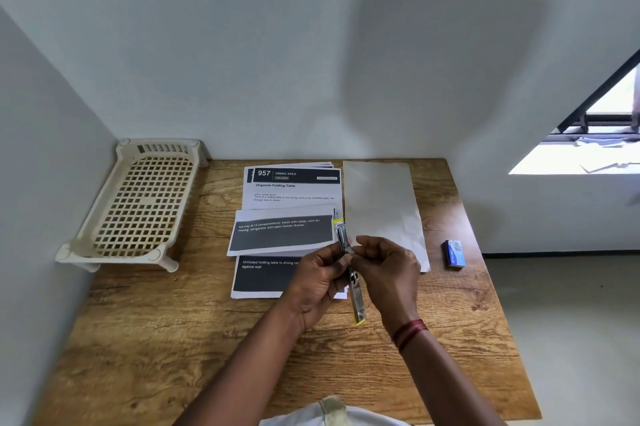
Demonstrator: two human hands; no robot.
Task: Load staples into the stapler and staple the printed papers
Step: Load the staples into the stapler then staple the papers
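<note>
- The left hand (320, 282) is curled, its fingers closed round the middle of the stapler (349, 269), which it holds above the table (173, 339).
- The stapler is swung open into a long, narrow metal strip with yellow ends; one end points away from the person, beyond the fingertips, and the other reaches back toward the right wrist.
- The right hand (388, 273) sits just right of the left one, fingers bent, thumb and forefinger pinched on the stapler's upper part; whether a strip of staples is between those fingertips cannot be told.
- A red thread band (410, 332) circles the right wrist.
- Under and beyond the left hand lie the printed papers (291, 214), several sheets overlapping, the top one headed "957 Dining Area".
- Beyond the right hand lies a blank white sheet (381, 204), touching the printed stack's right edge.
- Further right of the right hand, apart from it, a small blue staple box (453, 254) rests on the table.
- Well to the left of the left hand stands a cream plastic rack (138, 207), against the wall corner.
</note>
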